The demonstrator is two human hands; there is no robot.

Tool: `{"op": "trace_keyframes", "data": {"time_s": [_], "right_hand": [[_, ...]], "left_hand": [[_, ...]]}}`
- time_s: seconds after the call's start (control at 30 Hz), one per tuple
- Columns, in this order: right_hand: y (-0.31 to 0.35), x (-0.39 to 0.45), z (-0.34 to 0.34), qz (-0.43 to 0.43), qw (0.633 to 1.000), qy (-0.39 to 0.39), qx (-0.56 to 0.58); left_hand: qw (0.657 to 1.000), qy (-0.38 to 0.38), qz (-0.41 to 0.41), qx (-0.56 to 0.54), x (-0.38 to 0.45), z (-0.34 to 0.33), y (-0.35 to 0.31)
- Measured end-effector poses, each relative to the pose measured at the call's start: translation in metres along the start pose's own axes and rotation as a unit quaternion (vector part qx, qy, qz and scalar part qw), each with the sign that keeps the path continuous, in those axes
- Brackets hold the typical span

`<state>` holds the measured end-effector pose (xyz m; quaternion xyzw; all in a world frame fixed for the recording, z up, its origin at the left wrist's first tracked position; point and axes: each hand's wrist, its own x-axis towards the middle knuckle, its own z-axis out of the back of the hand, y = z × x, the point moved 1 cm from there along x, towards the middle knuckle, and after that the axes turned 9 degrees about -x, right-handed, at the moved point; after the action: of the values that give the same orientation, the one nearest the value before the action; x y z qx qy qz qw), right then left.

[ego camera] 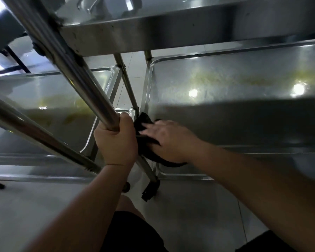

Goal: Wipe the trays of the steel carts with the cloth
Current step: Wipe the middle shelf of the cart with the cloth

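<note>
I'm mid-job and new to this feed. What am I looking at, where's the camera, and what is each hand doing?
There is no machine: a person works bare-handed, and the one camera sits on their head, looking down. The left hand grips a steel cart bar. The right hand presses a dark cloth onto the near left corner of the right tray. Yellowish smears show on that tray's far part and on the left tray. Another steel shelf sits above.
</note>
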<state>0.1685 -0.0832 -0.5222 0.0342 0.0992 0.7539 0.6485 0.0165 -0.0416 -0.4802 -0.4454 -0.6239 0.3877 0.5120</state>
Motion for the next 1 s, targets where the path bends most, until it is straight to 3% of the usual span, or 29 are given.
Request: {"op": "trace_keyframes", "data": {"time_s": [0.17, 0.37, 0.53, 0.77, 1.0], "right_hand": [[-0.074, -0.093, 0.010, -0.139, 0.988, -0.060, -0.031], [-0.175, -0.186, 0.022, -0.332, 0.937, -0.080, -0.077], [-0.162, -0.165, 0.022, -0.461, 0.882, -0.063, -0.070], [-0.057, -0.008, 0.015, -0.300, 0.950, -0.073, -0.042], [0.014, 0.085, 0.010, -0.208, 0.976, -0.056, -0.025]], "left_hand": [[1.000, 0.011, 0.013, -0.001, -0.002, -0.001, -0.004], [1.000, 0.017, 0.022, 0.007, -0.001, 0.000, -0.004], [0.999, 0.000, 0.035, 0.005, 0.001, 0.000, -0.002], [0.999, 0.009, 0.051, -0.005, 0.002, -0.001, -0.002], [0.999, 0.004, 0.033, 0.000, 0.004, -0.001, -0.003]]}}
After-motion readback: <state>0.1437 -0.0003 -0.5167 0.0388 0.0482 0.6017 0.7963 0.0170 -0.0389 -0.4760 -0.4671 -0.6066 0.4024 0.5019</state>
